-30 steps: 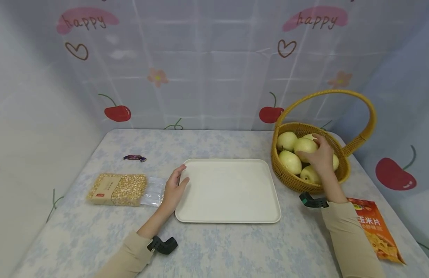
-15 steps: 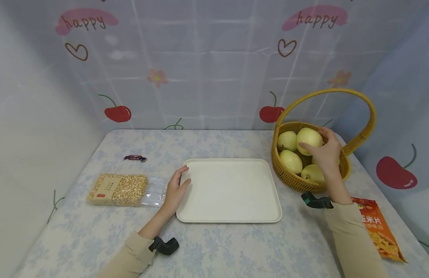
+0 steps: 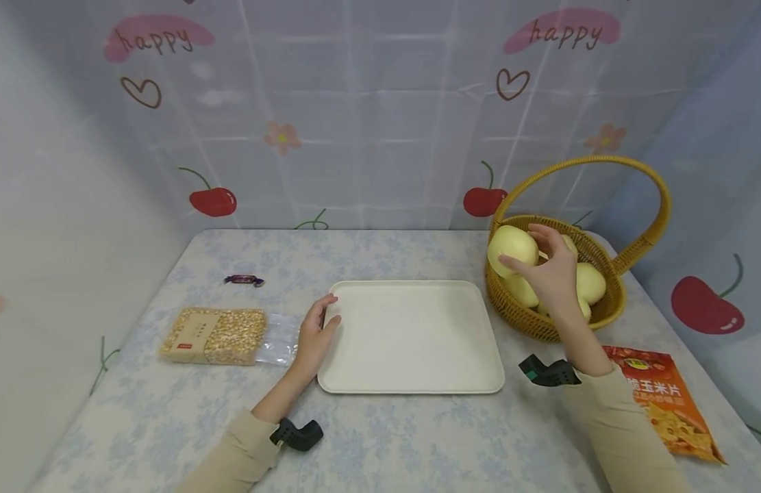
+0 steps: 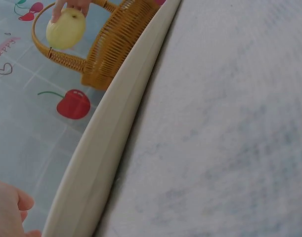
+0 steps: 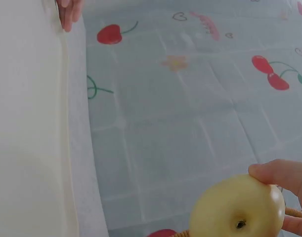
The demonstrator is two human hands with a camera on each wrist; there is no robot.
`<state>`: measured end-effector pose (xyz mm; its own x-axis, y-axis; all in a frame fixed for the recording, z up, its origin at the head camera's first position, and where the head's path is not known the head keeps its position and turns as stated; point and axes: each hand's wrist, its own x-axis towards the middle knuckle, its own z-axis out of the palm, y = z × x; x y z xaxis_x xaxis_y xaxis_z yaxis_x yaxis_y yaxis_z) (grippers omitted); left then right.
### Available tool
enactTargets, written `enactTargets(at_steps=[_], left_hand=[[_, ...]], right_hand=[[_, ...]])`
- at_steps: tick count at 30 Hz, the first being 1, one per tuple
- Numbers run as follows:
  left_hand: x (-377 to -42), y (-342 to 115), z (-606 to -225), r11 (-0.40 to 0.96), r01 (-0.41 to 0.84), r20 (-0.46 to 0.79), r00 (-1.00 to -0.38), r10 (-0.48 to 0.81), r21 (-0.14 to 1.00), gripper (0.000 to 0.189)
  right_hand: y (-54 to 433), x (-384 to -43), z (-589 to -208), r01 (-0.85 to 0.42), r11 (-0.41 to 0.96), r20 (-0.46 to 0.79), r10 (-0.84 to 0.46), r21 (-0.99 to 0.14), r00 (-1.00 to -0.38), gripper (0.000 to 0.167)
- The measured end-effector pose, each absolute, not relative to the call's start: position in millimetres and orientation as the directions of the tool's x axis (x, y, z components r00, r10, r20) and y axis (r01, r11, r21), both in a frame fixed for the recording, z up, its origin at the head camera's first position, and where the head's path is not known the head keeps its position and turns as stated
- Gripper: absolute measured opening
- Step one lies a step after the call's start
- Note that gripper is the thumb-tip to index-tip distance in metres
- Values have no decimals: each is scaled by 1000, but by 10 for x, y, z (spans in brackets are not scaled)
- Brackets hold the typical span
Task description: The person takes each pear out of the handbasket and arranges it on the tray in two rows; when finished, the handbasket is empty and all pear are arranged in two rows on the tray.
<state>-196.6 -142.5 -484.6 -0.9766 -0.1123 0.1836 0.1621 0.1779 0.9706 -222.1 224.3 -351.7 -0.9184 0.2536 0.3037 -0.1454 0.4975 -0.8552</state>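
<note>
My right hand (image 3: 557, 279) grips a round yellow-green pear (image 3: 512, 250) between thumb and fingers, at the left rim of a yellow wicker basket (image 3: 517, 320). More pears (image 3: 590, 283) lie in the basket below it, partly hidden by the hand. In the right wrist view the held pear (image 5: 232, 207) shows its dark-centred end. My left hand (image 3: 311, 342) holds the left edge of a white rectangular tray (image 3: 411, 335), thumb and fingers at the rim. The left wrist view shows the tray's outer wall (image 4: 99, 153) and the held pear (image 4: 65, 29) beyond it.
Left of the tray lie a pack of yellow corn kernels (image 3: 216, 337) with a clear plastic end and a purple wrapped candy (image 3: 243, 280). An orange snack bag (image 3: 666, 404) lies near the right sleeve. The basket's tall handle (image 3: 654, 219) arches over the pears.
My right hand has lifted the pear from among the others and carried it left to the basket's left rim. The left hand stays at the tray's edge.
</note>
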Motion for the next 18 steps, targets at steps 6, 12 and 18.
enactTargets(at_steps=[6,12,18], left_hand=[[-1865,-1386,-4643,177,126,146,-984,-103,976,39],[-1777,-1364,-4484,214,132,154,-984,-89,968,37],[-1772,-1372,-4507,201,143,162,-983,-86,969,36]], right_hand=[[2059,-2177,-3516,-135,436,287,304,-890,-909,65],[1880,-2180,-3577,-163,455,282,209,-876,-936,66],[1626,-2234,-3740,-202,434,265,90,-878,-960,67]])
